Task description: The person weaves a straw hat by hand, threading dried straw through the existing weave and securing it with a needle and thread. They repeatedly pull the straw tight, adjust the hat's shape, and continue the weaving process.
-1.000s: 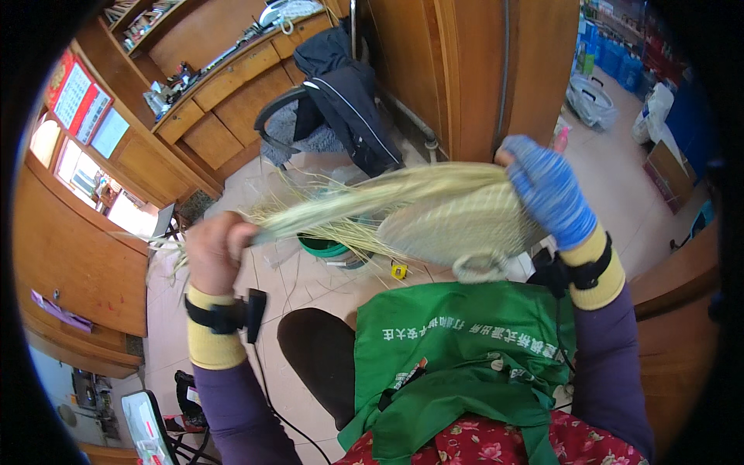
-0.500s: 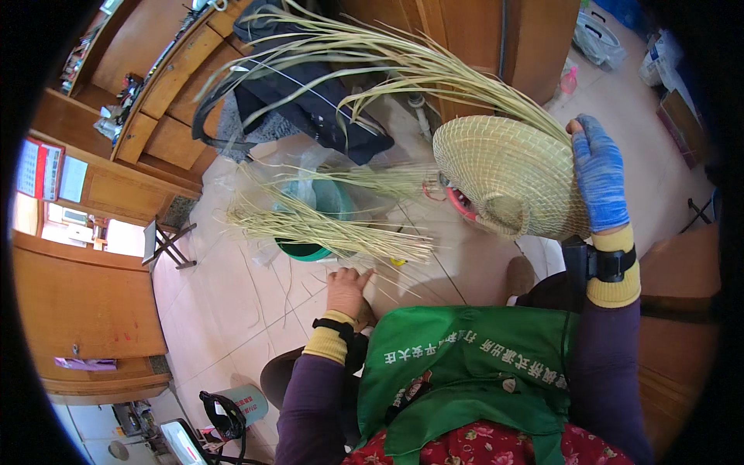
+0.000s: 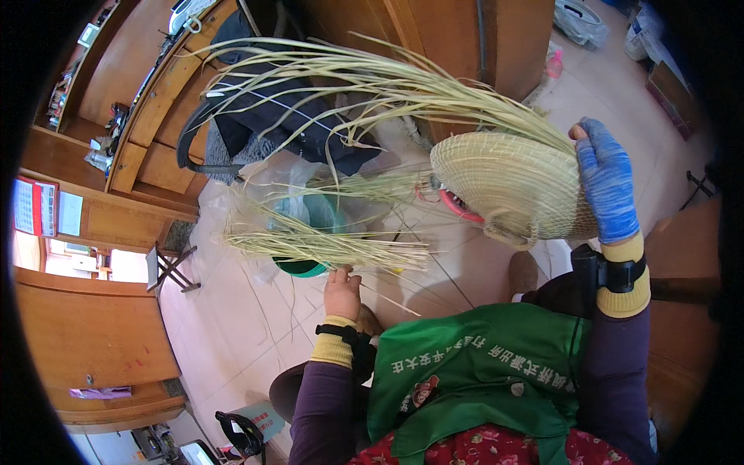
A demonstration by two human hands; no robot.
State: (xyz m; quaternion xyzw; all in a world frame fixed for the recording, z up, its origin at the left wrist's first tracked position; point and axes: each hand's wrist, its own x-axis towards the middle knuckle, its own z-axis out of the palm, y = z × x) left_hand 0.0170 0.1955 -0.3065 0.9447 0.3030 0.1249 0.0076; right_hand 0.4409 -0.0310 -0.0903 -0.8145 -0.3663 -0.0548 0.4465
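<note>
At the right, my right hand (image 3: 608,182), in a blue fingerless glove, grips the rim of a round, coiled straw weaving (image 3: 504,174), shaped like a shallow basket or hat. A long sheaf of loose pale straw strands (image 3: 434,85) fans out leftward from that rim. My left hand (image 3: 342,294), bare, is at the near edge of a straw bundle (image 3: 333,244) with its fingers drawn together on the straws; the exact strands held are too small to make out. The bundle lies across a green bucket (image 3: 304,269). Behind it lies another straw bunch (image 3: 372,186).
A dark bag (image 3: 287,132) leans by the wooden cabinet (image 3: 170,147). Under the weaving, a pink-red rim (image 3: 459,208) shows. A small folding stool (image 3: 172,267) stands at the left, and a bin with a black liner (image 3: 246,430) is low down. Stray straws lie on the tiles.
My left hand has moved up to the straw bundle, its spread fingers closing together. My right hand and the weaving have shifted slightly down; the hanging strands swing with it.
</note>
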